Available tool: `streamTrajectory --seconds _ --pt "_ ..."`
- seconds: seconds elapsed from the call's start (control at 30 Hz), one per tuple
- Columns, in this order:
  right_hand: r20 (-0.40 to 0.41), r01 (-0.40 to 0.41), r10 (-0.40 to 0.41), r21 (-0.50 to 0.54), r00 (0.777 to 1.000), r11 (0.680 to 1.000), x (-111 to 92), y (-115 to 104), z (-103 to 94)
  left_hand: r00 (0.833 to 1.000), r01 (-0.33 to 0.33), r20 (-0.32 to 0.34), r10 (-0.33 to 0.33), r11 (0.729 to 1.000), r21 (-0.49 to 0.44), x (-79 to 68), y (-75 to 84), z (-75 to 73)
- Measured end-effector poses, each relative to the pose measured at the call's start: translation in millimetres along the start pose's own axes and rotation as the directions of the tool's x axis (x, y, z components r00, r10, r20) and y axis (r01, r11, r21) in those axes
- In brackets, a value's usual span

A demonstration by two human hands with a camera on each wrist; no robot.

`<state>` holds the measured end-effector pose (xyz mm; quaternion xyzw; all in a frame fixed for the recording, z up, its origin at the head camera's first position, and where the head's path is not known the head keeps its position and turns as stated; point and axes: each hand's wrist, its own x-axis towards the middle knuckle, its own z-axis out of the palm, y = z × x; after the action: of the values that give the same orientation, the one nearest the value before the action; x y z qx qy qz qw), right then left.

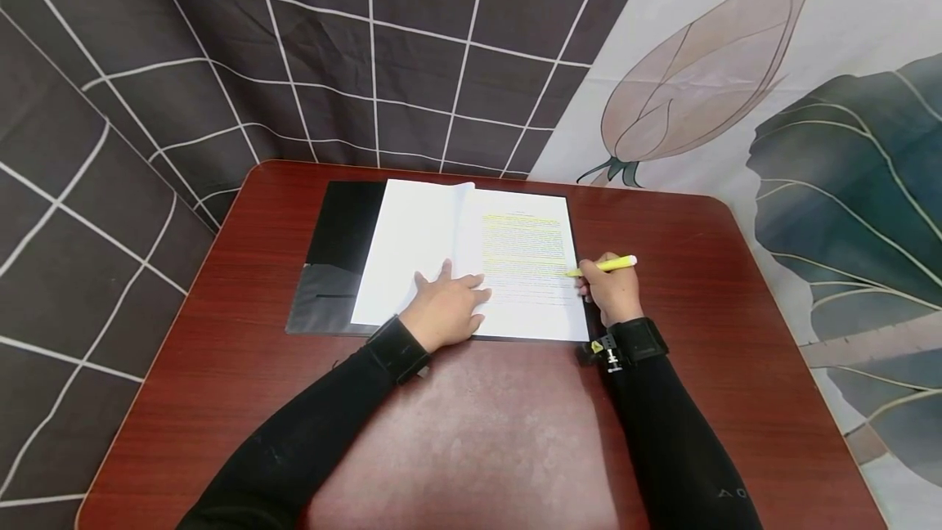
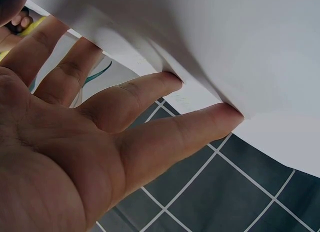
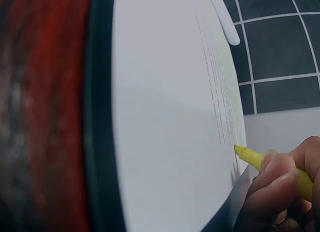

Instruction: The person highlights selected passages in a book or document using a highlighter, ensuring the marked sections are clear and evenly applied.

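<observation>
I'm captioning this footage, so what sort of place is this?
Probably an indoor desk corner, perhaps curtained off: a reddish-brown wood-grain table stands beside a dark-grey hanging cloth with white grid lines and a white cloth printed with a pinkish flower.

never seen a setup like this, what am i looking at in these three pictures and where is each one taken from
There is no robot here: a person works with two bare hands. The wide picture comes from a camera worn on the head, looking forward and down. The other two come from cameras worn on the wrists, each facing its own hand's work, so they look tilted. On the reddish-brown, wood-look table lies a flat black folder-like cover bearing white paper sheets; the one on the right is printed, with many lines marked yellow. The left hand rests on the paper, fingers spread. The right hand holds a slim yellow highlighter pen, its tip at the printed lines.
</observation>
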<state>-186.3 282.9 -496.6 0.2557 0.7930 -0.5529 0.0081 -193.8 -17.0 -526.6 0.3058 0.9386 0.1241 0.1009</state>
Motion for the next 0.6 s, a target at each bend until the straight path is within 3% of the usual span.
streamTrajectory --seconds 0.2,0.33,0.47,0.6 --pt "-0.002 -0.011 0.011 -0.02 1.0 1.0 1 1 -0.4 1.0 -0.002 -0.001 0.002 1.0 -0.007 -1.9 -2.0 1.0" --pt "-0.039 0.005 -0.002 0.064 0.999 0.998 -1 1 1.8 1.0 -0.005 -0.006 0.005 1.0 0.016 -1.3 -3.3 3.6" --pt "-0.078 0.101 -0.088 0.177 0.993 0.979 -8 -8 11.6 1.0 -0.015 -0.021 0.016 0.999 0.038 0.7 -5.0 6.8" --pt "-0.02 0.175 -0.175 0.17 0.984 0.97 -20 -26 37.3 0.999 -0.019 -0.033 0.02 0.999 0.04 1.1 -3.8 5.5"
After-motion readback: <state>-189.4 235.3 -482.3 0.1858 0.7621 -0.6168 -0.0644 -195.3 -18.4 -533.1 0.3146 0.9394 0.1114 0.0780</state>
